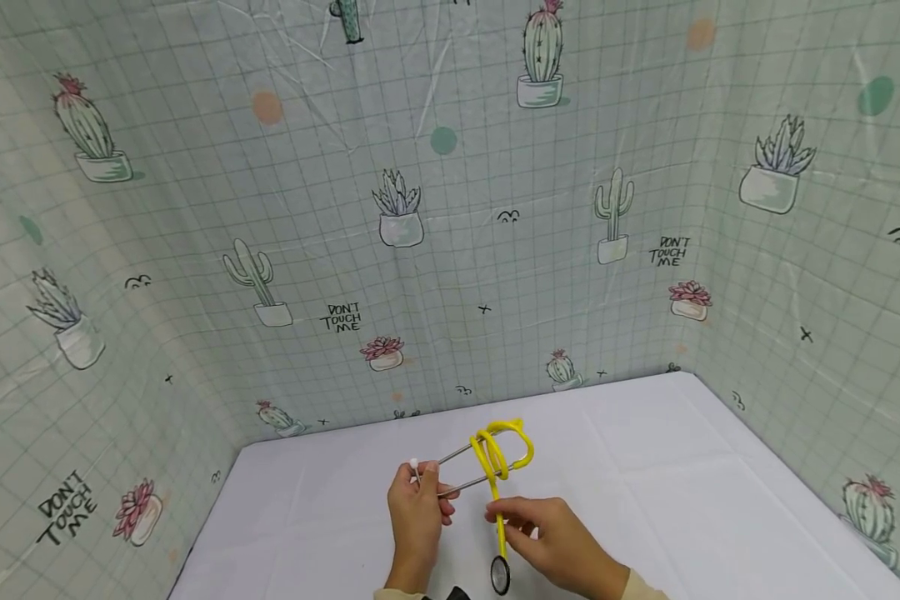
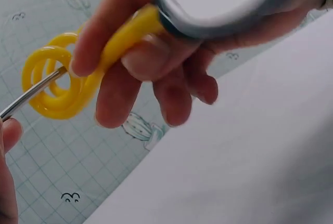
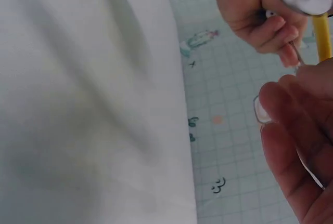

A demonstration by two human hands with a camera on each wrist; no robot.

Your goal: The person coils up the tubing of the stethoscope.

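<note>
A stethoscope with yellow tubing (image 1: 527,446) is held up over the table between both hands. My left hand (image 1: 414,517) grips its metal ear tubes (image 1: 465,485), with a white ear tip (image 1: 413,463) poking out above the thumb. The tubing winds in loops around the metal tubes, seen also as yellow coils (image 2: 44,110) in the left wrist view. Between thumb and forefinger, my right hand (image 1: 558,537) pinches the hanging length of tube. Below that pinch dangles the round chest piece (image 1: 500,575), which appears large and blurred (image 2: 218,0) in the left wrist view.
A white cloth covers the table (image 1: 307,508). Behind it and at both sides hangs a gridded curtain (image 1: 450,275) printed with potted cacti. The table's back edge meets the curtain just beyond the stethoscope.
</note>
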